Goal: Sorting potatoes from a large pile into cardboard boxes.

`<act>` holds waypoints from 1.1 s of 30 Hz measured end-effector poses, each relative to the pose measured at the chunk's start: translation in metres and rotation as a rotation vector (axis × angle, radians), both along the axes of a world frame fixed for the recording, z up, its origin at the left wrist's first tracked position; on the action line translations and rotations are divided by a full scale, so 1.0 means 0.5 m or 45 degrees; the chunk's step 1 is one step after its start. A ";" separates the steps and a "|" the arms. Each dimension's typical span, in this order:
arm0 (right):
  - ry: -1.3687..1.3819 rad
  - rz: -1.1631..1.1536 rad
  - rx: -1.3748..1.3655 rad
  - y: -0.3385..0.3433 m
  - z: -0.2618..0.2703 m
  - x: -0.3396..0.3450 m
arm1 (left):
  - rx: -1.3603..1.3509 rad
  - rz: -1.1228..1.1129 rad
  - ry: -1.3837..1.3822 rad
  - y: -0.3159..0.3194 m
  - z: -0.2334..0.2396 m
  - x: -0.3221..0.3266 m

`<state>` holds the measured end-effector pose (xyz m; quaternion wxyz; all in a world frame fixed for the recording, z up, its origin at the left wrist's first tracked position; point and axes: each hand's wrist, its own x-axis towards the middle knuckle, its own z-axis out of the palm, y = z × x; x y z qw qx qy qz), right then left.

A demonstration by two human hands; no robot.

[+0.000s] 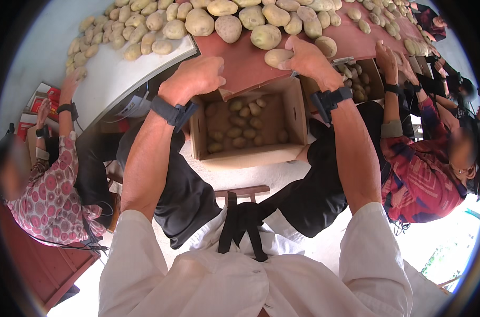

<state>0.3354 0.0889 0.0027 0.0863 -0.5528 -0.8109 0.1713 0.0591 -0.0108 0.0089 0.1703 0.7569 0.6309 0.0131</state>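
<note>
My right hand (309, 59) grips a potato (277, 58) at the near edge of the red tabletop (232, 59), with the thumb and fingers on its right end. To the left, my left hand (196, 75) hovers by the table edge with curled fingers. Its palm faces away, so whether anything is inside is hidden. Below both hands, a cardboard box (299, 115) stands between my knees with several potatoes (240, 123) on its bottom. A pile of potatoes (228, 28) covers the far part of the table.
A white tabletop (145, 67) with more potatoes (133, 33) adjoins on the left. To the right, another box (375, 75) holds potatoes. People sit close on both sides; a co-worker's hand (71, 81) touches a potato at left, and another's hands (390, 63) are at right.
</note>
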 end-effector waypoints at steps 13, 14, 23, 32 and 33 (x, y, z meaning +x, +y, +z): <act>0.219 0.162 -0.402 -0.067 0.019 -0.058 | 0.287 -0.052 -0.309 -0.009 -0.014 0.033; 0.315 0.159 -0.442 -0.073 0.023 -0.064 | 0.300 -0.096 -0.316 -0.011 -0.013 0.039; 0.702 0.177 -0.476 -0.095 0.034 -0.090 | 0.296 -0.067 -0.329 -0.011 -0.016 0.063; 0.766 0.200 -0.473 -0.102 0.081 -0.076 | 0.172 0.033 -0.213 -0.007 -0.022 0.028; 0.765 0.194 -0.476 -0.092 0.080 -0.066 | 0.169 0.033 -0.177 -0.007 -0.021 0.026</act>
